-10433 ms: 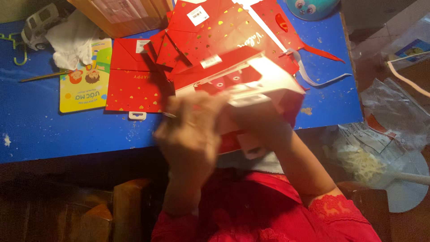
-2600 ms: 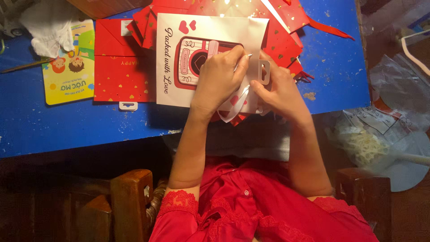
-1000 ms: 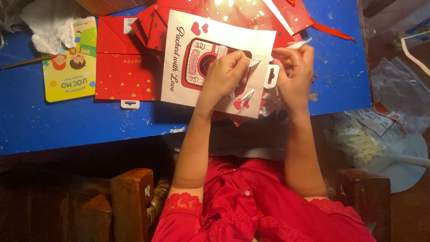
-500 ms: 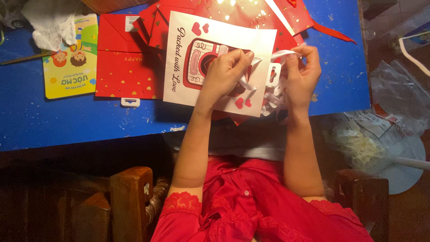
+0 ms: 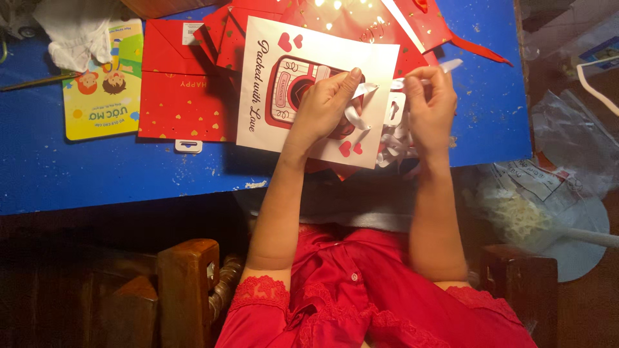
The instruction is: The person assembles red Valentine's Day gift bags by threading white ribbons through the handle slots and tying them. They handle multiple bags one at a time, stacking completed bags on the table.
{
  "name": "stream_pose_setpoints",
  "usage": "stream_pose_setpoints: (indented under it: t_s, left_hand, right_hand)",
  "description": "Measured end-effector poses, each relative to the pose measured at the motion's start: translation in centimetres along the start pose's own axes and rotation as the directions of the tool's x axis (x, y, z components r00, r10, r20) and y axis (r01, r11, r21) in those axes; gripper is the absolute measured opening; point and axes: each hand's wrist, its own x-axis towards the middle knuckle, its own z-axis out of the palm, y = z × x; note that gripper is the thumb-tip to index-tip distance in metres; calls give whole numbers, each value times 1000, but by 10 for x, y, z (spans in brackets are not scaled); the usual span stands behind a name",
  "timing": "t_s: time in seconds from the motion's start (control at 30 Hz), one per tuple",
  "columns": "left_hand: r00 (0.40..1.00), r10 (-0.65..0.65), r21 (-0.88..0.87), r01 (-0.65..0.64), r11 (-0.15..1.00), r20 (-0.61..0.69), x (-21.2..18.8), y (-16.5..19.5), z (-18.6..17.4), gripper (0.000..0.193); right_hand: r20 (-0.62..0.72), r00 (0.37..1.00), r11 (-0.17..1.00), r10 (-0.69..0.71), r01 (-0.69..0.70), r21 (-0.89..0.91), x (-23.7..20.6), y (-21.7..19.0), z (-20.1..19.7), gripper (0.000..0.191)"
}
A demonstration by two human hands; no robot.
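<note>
Clutter on and around the blue bench

A yellow-green children's booklet lies at the left with a white cloth on its upper corner, just beside flat red envelopes with gold hearts. A small white hang tab sits below them. Clear plastic bags lie off the bench's right end; a wooden chair stands below.

Bright table, dark surroundings

Light falls from above onto the blue table, with glare spots on the shiny red paper; the floor and wooden chair sit in deep shadow, and the picture looks slightly soft and grainy
</note>
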Motion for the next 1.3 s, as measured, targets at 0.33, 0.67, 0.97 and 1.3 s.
stream_pose_setpoints:
  t_s: [0.33, 0.67, 0.97, 1.3]
  left_hand:
    - [970, 194, -512, -93, 854, 149, 5, -11, -6, 36]
    - [963, 210, -535, -89, 840, 170, -1, -16, -6, 25]
    - [979, 202, -278, -198, 940, -14, -6, -9, 2, 20]
    - [873, 483, 511, -386, 768, -66, -42, 20, 34, 77]
  right_hand:
    - [100, 975, 959, -197, 213, -185, -2, -2, 6, 21]
    - [71, 974, 942, -216, 227, -248, -2, -2, 7, 15]
    - [-60, 992, 903, 113, -78, 423, 0, 2, -3, 7]
    - [-179, 976, 749, 126, 25, 662, 1, 7, -18, 9]
